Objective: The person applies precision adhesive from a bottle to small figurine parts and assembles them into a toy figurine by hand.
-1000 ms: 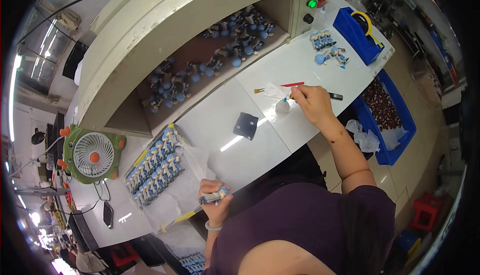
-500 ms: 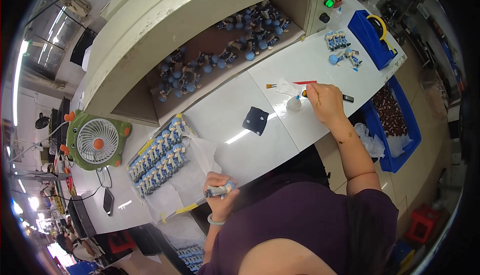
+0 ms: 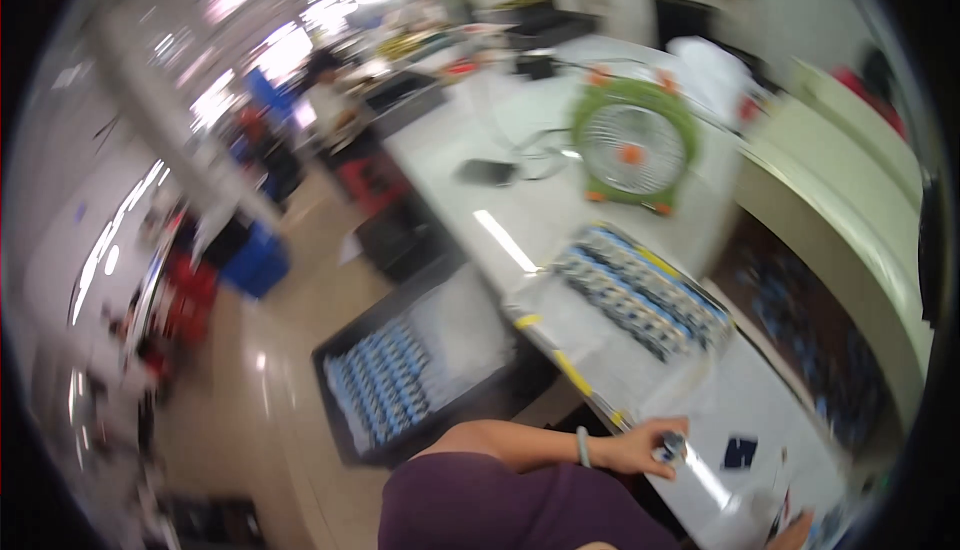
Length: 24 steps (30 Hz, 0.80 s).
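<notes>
My left hand (image 3: 640, 447), with a pale bracelet at the wrist, is closed around a small figurine (image 3: 670, 445) over the front edge of the white table. Only a blurred bit of its blue, grey and white shape shows. To the right of it a dark square pad (image 3: 740, 453) lies on the tabletop. My right hand (image 3: 793, 530) is cut off at the lower right, its fingers smeared by motion, beside thin dark and red objects that I cannot make out. Rows of blue-and-white figurines (image 3: 645, 295) lie on a tray farther along the table.
A green fan (image 3: 632, 145) and a dark phone (image 3: 487, 172) sit on the table's far part. A low black tray (image 3: 345, 420) with more figurines is at the left. The beige booth (image 3: 840, 190) stands to the right, blurred figurines inside. A person (image 3: 330, 100) sits farther off.
My view has swung left, bringing the low tray and the room beyond into sight. My left hand still has the figurine; my right hand now shows only at the lower right.
</notes>
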Tool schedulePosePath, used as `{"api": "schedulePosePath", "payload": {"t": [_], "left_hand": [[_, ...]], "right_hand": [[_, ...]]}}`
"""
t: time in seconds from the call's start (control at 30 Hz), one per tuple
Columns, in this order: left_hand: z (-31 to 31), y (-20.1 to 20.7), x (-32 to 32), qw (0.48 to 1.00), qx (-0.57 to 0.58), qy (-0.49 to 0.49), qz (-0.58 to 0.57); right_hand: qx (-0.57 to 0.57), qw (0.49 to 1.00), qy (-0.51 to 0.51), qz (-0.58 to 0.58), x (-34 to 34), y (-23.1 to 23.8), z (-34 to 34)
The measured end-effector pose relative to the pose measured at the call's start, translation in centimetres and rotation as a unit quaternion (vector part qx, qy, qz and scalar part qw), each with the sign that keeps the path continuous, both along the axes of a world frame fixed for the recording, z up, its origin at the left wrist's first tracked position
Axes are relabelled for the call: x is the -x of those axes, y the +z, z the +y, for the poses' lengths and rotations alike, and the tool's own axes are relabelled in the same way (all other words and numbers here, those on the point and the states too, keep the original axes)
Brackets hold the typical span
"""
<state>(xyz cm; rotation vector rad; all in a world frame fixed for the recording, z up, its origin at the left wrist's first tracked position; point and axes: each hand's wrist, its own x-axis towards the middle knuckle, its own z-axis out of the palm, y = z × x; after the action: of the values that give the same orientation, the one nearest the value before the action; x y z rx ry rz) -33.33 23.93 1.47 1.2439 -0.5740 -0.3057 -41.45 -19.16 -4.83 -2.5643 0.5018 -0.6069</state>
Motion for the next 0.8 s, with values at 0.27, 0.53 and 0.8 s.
{"api": "schedulePosePath", "payload": {"t": [0.27,0.53,0.8], "left_hand": [[1.4,0.0,0.9,0.996,0.058,0.029,0.06],[0.7,0.1,0.4,0.998,0.042,0.021,0.033],[0.5,0.0,0.4,0.999,0.037,0.014,0.033]], "right_hand": [[0.026,0.996,-0.072,-0.038,-5.4,3.6,0.8],[-0.066,0.992,-0.07,-0.085,-5.1,-1.7,-3.9],[0.553,0.827,-0.052,-0.082,-4.1,-2.1,-5.5]]}}
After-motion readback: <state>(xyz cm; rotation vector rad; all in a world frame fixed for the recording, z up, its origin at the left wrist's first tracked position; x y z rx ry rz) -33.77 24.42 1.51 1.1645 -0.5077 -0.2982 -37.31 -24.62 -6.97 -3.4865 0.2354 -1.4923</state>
